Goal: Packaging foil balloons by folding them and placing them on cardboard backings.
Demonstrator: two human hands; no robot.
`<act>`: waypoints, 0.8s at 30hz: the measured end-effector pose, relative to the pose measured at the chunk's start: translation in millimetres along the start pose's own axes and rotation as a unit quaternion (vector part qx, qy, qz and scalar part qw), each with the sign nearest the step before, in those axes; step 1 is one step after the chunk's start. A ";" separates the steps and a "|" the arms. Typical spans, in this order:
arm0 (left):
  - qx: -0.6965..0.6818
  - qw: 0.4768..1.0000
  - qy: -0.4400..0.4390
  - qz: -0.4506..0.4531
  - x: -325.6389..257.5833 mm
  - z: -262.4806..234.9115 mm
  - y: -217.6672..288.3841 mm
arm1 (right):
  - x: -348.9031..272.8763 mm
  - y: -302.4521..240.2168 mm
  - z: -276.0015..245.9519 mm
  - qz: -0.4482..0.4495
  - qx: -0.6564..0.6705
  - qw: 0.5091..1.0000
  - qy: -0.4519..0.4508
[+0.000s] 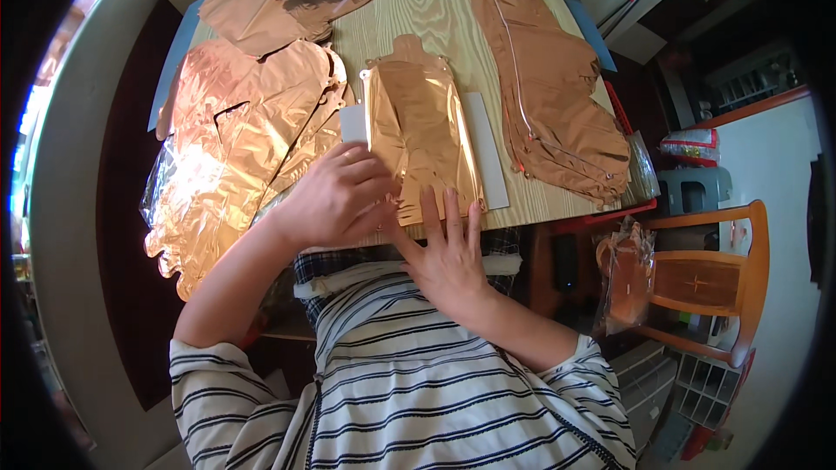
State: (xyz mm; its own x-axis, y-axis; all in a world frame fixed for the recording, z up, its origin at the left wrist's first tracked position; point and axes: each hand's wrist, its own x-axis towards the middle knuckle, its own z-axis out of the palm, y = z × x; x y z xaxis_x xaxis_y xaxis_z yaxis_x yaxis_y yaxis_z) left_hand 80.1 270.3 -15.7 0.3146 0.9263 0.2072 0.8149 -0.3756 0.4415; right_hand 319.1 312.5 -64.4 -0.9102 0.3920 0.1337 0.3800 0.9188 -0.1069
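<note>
Wooden table point(435, 22) runs away from the person, both hands at its near edge. Biggest item: pile of flat rose-gold foil balloons point(235, 130), just left of the left hand and spilling over the table's left edge, partly in clear plastic wrap. Next, second stack of copper foil balloons point(553, 96), well to the right of the right hand, w/ thin white string running down it. More folded foil pieces point(261, 13) at the far end, beyond both hands.

Centre: one flat foil balloon point(422, 135) lying on a white card sheet point(488, 152), directly ahead of both hands; card shows as strips on both sides of it.

Right hand point(448, 252): fingers spread wide and flat, palm down, fingertips pressing the balloon's near edge; holds nothing. Left hand point(340, 196): fingers curled in, knuckles up, resting on the balloon's near-left corner and the card; looks like a pinch on the foil edge, but can't tell for sure since the fingertips are hidden under the hand.

Smaller: bag of foil pieces point(625, 274) hanging off a wooden chair point(723, 283), right of the right hand and below table level.
</note>
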 end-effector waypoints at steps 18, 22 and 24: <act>0.293 0.950 0.099 -0.046 91.1 8.4 -88.4 | -1.2 4.0 1.7 0.003 -0.016 1.000 0.013; 0.106 0.981 0.148 -0.062 43.4 26.5 -11.8 | -0.3 3.2 -5.3 -0.001 0.003 1.000 -0.008; 0.114 0.987 0.084 -0.073 19.5 26.8 29.5 | -0.9 5.5 -6.8 0.004 0.025 1.000 -0.017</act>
State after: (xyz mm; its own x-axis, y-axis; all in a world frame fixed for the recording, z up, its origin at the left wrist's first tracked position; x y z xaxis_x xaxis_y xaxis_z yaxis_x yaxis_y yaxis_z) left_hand 123.3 278.1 -22.0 0.1168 0.9448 0.3060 0.9398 -0.2047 0.2735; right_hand 323.2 317.5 -58.4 -0.9126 0.3965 0.0998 0.3790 0.9119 -0.1572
